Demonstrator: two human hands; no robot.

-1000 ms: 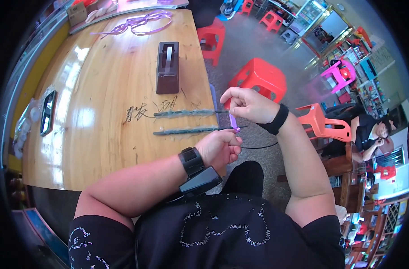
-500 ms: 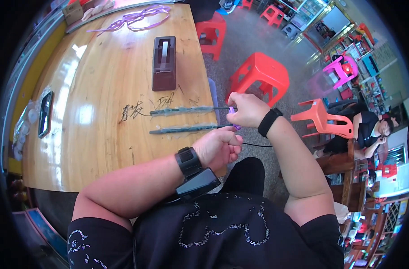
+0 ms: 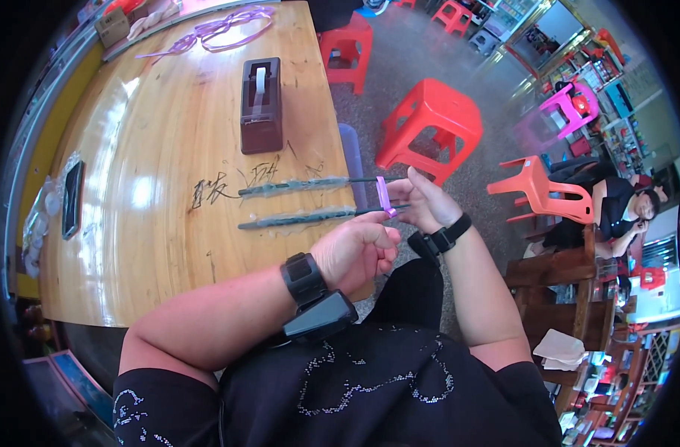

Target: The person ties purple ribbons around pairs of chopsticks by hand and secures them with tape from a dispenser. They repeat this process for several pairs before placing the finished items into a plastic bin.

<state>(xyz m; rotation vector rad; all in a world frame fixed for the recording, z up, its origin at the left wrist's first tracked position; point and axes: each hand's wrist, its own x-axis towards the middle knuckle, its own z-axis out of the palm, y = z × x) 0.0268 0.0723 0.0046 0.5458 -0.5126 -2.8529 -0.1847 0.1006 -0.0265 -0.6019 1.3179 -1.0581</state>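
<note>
Two thin dark sticks, the far stick and the near stick, lie side by side under clear tape on the wooden table, their ends jutting past its right edge. A purple ribbon spans both jutting ends. My left hand is closed, its thumb and index finger pinching the ribbon at the near stick. Just right of the ribbon, my right hand has its fingers apart and stretched toward the stick ends. I see no ribbon clearly gripped in it; some of its fingertips are hidden behind the ribbon and near stick.
On the wooden table stand a brown tape dispenser, a loose purple ribbon bundle and a phone. Beyond the right edge are a red stool and an orange chair. A person sits at the far right.
My right hand has gone from a pinch on the ribbon at the far stick to spread fingers lower down. The ribbon now stretches across both sticks. My left hand stays at the near stick.
</note>
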